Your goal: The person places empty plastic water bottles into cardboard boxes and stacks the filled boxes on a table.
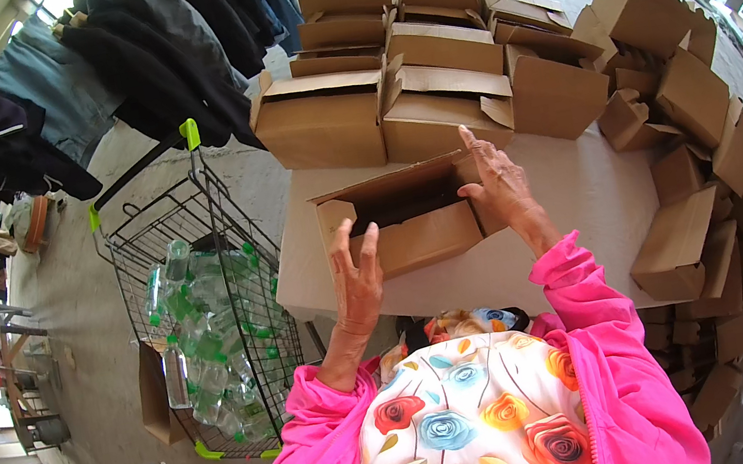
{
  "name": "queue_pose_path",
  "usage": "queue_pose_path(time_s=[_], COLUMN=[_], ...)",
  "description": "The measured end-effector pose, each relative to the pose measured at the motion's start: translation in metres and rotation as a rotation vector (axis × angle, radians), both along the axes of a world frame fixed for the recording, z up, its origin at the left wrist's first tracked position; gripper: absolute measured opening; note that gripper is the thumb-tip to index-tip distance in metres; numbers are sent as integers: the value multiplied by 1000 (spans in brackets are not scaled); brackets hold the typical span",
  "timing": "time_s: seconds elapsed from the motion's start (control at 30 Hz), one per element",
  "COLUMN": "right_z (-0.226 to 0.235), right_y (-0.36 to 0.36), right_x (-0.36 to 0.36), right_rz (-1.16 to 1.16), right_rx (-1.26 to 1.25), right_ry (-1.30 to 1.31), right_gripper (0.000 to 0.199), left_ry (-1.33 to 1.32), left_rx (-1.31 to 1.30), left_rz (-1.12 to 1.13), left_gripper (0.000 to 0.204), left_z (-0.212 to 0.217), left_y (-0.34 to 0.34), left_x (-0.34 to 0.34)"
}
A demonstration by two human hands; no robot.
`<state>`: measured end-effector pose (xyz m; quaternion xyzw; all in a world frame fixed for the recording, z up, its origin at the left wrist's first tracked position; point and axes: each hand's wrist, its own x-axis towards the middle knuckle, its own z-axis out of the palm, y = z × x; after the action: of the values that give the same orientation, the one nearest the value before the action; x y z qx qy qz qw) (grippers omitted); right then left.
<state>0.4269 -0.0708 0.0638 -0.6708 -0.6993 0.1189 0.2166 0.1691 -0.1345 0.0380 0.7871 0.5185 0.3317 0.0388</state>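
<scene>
An open cardboard box stands on the light table right in front of me, its inside dark. At its left end is my left hand, fingers apart and holding nothing; whether the fingertips touch the cardboard I cannot tell. My right hand is at the box's right end, fingers stretched out, the thumb by the rim and the other fingers pointing up past the back edge.
Several open boxes stand in rows along the table's far side. More boxes are piled at the right. Left of the table is a wire cart holding plastic bottles. Dark clothes hang behind it.
</scene>
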Motion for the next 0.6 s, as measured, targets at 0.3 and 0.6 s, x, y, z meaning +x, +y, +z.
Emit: queue_pose_path(time_s=[0.3, 0.6], right_z=[-21, -10], right_y=[-5, -6], right_x=[21, 24], right_rz=[202, 390], right_rx=[88, 75], right_ry=[188, -27], right_gripper=[50, 47], left_ry=[-229, -17], left_rx=[-94, -161], left_rz=[130, 25], left_gripper=[100, 67], left_z=[-3, -3], left_y=[12, 15], left_x=[-9, -15])
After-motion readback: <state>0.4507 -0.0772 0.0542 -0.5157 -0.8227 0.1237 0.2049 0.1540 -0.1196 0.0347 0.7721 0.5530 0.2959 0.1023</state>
